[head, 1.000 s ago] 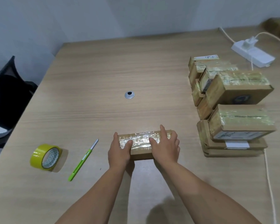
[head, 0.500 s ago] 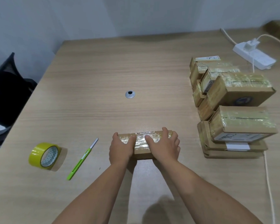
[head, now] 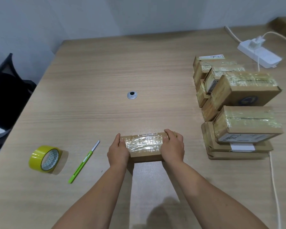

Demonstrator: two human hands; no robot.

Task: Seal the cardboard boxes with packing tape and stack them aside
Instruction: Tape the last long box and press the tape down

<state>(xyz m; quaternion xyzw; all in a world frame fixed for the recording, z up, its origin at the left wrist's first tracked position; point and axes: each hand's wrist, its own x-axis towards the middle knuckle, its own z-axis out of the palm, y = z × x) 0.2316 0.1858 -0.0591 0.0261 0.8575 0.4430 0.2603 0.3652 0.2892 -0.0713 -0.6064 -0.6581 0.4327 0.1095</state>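
Observation:
A small flat cardboard box (head: 144,147) with shiny clear tape across its top lies on the wooden table (head: 89,80) in front of me. My left hand (head: 118,150) grips its left end, thumb on top. My right hand (head: 173,147) grips the right end, fingers curled over the far edge. A roll of yellow packing tape (head: 45,157) stands on edge at the left. At the right, several taped boxes (head: 241,119) sit stacked in two piles.
A green utility knife (head: 82,162) lies between the tape roll and the box. A round cable grommet (head: 132,95) is in mid-table. A white power strip (head: 261,54) with a charger and a cord (head: 274,187) runs along the right edge. A black chair (head: 5,90) stands at left.
Both hands slid outward from the middle of the box top to its two ends, uncovering the taped strip. The box stayed in place.

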